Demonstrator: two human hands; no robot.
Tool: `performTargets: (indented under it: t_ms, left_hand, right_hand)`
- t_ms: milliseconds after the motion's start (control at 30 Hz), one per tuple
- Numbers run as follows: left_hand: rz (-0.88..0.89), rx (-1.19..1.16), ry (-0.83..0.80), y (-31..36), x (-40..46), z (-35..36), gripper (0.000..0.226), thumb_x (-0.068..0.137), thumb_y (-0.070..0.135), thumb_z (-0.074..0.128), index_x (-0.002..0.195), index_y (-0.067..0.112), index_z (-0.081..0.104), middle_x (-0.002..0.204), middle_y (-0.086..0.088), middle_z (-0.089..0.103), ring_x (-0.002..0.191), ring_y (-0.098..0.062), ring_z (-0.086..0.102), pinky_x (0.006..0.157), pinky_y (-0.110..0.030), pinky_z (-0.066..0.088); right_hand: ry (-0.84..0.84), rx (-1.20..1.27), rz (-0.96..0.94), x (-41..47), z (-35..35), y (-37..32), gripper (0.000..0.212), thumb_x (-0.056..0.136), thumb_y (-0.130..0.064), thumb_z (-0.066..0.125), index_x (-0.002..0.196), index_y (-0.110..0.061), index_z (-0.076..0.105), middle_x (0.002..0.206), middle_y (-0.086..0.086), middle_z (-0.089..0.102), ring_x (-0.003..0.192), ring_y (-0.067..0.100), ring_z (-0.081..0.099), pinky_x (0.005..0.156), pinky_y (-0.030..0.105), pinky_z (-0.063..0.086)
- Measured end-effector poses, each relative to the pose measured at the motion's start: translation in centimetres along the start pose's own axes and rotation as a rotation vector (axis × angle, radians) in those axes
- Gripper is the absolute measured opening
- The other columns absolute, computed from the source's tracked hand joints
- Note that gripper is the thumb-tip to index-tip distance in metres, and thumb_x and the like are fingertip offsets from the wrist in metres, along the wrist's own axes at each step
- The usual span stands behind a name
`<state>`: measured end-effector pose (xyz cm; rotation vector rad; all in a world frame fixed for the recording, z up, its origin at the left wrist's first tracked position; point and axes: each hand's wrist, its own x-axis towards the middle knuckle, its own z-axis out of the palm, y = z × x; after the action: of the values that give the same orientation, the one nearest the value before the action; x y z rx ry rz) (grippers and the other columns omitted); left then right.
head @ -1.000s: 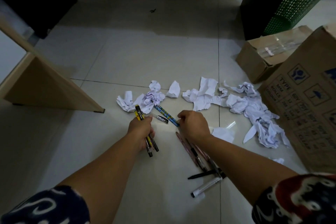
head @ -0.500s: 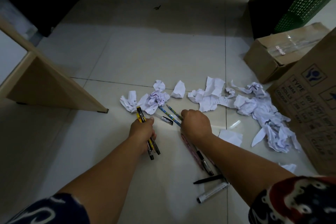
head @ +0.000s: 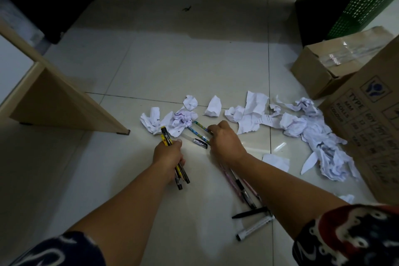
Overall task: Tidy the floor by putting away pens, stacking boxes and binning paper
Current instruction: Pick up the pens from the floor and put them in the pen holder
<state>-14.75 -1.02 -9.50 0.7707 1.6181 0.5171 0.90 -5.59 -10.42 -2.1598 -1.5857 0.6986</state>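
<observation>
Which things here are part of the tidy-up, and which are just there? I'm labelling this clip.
Part of the job:
- bundle of pens in left hand
- blue patterned pens at right hand
- loose pens
- crumpled paper
- cardboard boxes
- green bin

Just there:
- wooden panel
- dark furniture

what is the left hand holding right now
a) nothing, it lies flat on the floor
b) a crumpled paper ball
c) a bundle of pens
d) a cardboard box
c: the left hand is closed around a bundle of pens, a yellow-and-black one sticking out above its grip, while the crumpled paper lies on the floor.
</observation>
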Motion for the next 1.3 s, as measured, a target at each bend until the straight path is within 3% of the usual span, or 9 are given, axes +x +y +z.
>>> performTargets:
  t_ms: [167, 367, 600, 767, 900, 1033, 1133, 1200, 1300]
  left_hand:
    - [-0.005, -0.022, -0.006, 0.2, 0.1, -0.2, 0.016, 0.093, 0.016, 0.057, 0.079, 0.011, 0.051, 0.058, -0.008, 0.041, 0.047, -0.020, 0.039, 0.048, -0.027, 0.040]
    - [0.003, -0.020, -0.007, 0.3, -0.1, -0.4, 0.016, 0.093, 0.016, 0.056, 0.079, 0.012, 0.052, 0.058, -0.008, 0.043, 0.047, -0.020, 0.040, 0.050, -0.028, 0.041]
    - [0.018, -0.001, -0.009, 0.9, -0.8, -0.6, 0.017, 0.093, 0.017, 0.057, 0.077, 0.013, 0.051, 0.059, -0.006, 0.042, 0.049, -0.019, 0.040, 0.048, -0.028, 0.041]
    - [0.055, 0.033, -0.003, 1.6, -2.0, -0.8, 0.015, 0.093, 0.015, 0.056, 0.079, 0.012, 0.051, 0.060, -0.007, 0.042, 0.049, -0.019, 0.040, 0.048, -0.028, 0.041]
    - [0.069, 0.034, -0.040, 2.6, -3.0, -0.3, 0.016, 0.093, 0.014, 0.055, 0.078, 0.013, 0.050, 0.062, -0.007, 0.040, 0.050, -0.018, 0.038, 0.046, -0.028, 0.039]
    - [0.091, 0.030, -0.088, 3.9, -5.0, 0.9, 0.011, 0.094, 0.014, 0.055, 0.082, 0.014, 0.053, 0.062, -0.006, 0.040, 0.051, -0.017, 0.038, 0.047, -0.027, 0.041]
    - [0.096, 0.017, -0.133, 4.7, -6.4, 1.7, 0.013, 0.094, 0.013, 0.054, 0.082, 0.013, 0.051, 0.060, -0.006, 0.039, 0.049, -0.017, 0.036, 0.047, -0.027, 0.038]
    - [0.097, 0.001, -0.159, 5.4, -7.6, 2.4, 0.014, 0.095, 0.013, 0.054, 0.082, 0.012, 0.049, 0.058, -0.006, 0.037, 0.047, -0.018, 0.035, 0.049, -0.027, 0.035]
    - [0.083, -0.029, -0.190, 6.0, -9.5, 3.5, 0.016, 0.096, 0.011, 0.053, 0.081, 0.012, 0.046, 0.056, -0.006, 0.035, 0.046, -0.018, 0.032, 0.049, -0.028, 0.033]
  right_hand:
    - [-0.002, 0.030, 0.018, -0.4, 0.9, -0.5, 0.037, 0.081, 0.000, 0.048, 0.117, 0.000, 0.057, 0.100, 0.022, 0.052, 0.089, 0.040, 0.052, 0.081, 0.044, 0.045]
    - [-0.074, -0.076, 0.010, -0.2, 0.6, -0.3, 0.044, 0.082, -0.001, 0.049, 0.125, -0.007, 0.052, 0.106, 0.019, 0.058, 0.095, 0.039, 0.055, 0.077, 0.041, 0.046]
    - [-0.031, -0.162, 0.118, -1.3, -1.1, -0.4, 0.022, 0.088, -0.018, 0.048, 0.108, -0.008, 0.051, 0.101, 0.016, 0.061, 0.092, 0.037, 0.060, 0.065, 0.032, 0.034]
    - [-0.094, -0.015, 0.313, -2.2, -3.4, 0.0, 0.024, 0.094, -0.015, 0.042, 0.113, -0.002, 0.049, 0.112, 0.017, 0.059, 0.102, 0.035, 0.056, 0.072, 0.033, 0.038]
    - [-0.073, 0.258, 0.402, -3.1, -6.1, 0.1, 0.025, 0.092, -0.012, 0.042, 0.115, -0.009, 0.051, 0.106, 0.010, 0.058, 0.090, 0.026, 0.050, 0.074, 0.030, 0.036]
    - [-0.019, 0.396, 0.430, -4.3, -8.6, 0.6, 0.025, 0.090, -0.011, 0.039, 0.107, -0.006, 0.057, 0.102, 0.016, 0.062, 0.093, 0.036, 0.058, 0.076, 0.034, 0.044]
    - [0.028, 0.395, 0.462, -5.4, -10.3, 0.9, 0.026, 0.098, -0.026, 0.035, 0.099, -0.008, 0.054, 0.097, 0.016, 0.060, 0.086, 0.032, 0.057, 0.067, 0.031, 0.039]
    - [0.057, 0.276, 0.420, -6.6, -11.7, 1.1, 0.034, 0.103, -0.036, 0.032, 0.096, -0.012, 0.055, 0.097, 0.015, 0.063, 0.091, 0.033, 0.060, 0.070, 0.031, 0.042]
    - [0.026, 0.256, 0.425, -7.9, -13.3, 1.3, 0.031, 0.102, -0.025, 0.039, 0.112, -0.004, 0.059, 0.109, 0.022, 0.066, 0.094, 0.035, 0.065, 0.082, 0.041, 0.056]
